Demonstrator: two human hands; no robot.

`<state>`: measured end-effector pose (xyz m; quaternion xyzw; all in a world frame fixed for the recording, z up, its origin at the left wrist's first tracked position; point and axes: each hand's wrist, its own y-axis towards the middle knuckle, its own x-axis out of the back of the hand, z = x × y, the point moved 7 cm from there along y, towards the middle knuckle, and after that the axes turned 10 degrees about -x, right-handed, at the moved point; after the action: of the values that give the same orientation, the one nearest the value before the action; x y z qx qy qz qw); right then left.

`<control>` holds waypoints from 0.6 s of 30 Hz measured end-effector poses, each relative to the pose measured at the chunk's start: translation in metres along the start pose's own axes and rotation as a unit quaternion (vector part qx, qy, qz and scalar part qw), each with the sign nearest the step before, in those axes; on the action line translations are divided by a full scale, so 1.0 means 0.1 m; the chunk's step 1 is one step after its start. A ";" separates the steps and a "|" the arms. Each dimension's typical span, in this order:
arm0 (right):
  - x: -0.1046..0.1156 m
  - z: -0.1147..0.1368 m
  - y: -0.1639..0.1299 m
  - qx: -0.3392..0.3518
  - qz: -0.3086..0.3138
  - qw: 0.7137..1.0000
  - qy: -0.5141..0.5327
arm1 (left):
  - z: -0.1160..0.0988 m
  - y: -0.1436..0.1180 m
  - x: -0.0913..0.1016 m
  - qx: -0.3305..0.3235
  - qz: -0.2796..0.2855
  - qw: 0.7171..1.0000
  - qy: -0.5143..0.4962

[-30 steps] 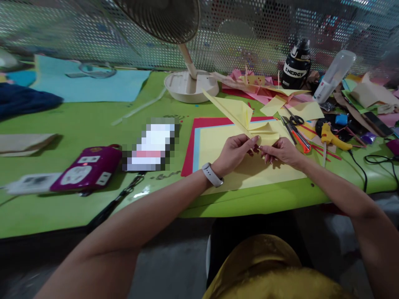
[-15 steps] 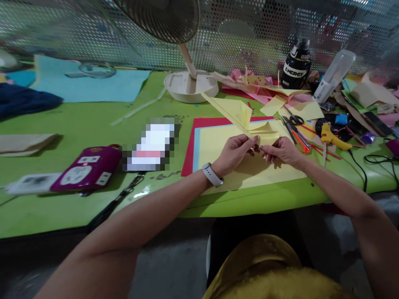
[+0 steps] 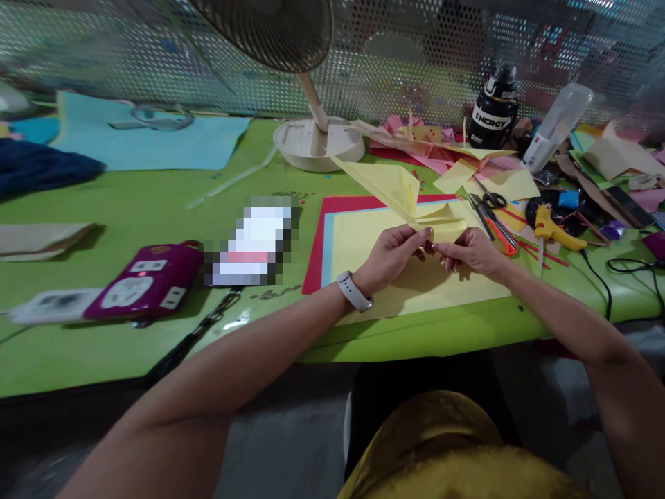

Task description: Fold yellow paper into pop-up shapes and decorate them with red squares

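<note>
A folded piece of yellow paper (image 3: 387,186) with pointed, upright flaps is held between my two hands. My left hand (image 3: 399,251), with a pale watch band at the wrist, pinches its near edge between thumb and fingers. Close beside it, my right hand (image 3: 470,253) grips the paper's right part, fingertips almost meeting the left ones. Under both hands lies a stack of flat sheets: a yellow sheet (image 3: 358,263) on top, then a light blue sheet (image 3: 327,253) and a red sheet (image 3: 313,260). The fingers hide part of the fold.
Scissors (image 3: 491,197), a cutter knife (image 3: 503,235) and a yellow glue gun (image 3: 558,230) lie to the right. Behind stand a fan (image 3: 319,145), a black bottle (image 3: 492,114) and paper scraps (image 3: 415,138). A phone (image 3: 252,246) and purple power strip (image 3: 145,281) are left.
The folded paper's long pointed tip has shifted slightly to the left. Both hands keep their grip in nearly the same place.
</note>
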<state>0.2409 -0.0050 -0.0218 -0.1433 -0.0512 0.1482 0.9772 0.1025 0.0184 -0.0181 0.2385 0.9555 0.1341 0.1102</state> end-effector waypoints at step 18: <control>0.00 0.06 -0.07 0.019 -0.013 1.000 -0.006 | 0.01 -0.01 -0.04 0.022 0.017 0.999 0.022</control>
<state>0.2422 -0.0094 -0.0142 -0.1229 -0.0563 0.1373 0.9813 0.1054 0.0161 -0.0188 0.2542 0.9561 0.1206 0.0818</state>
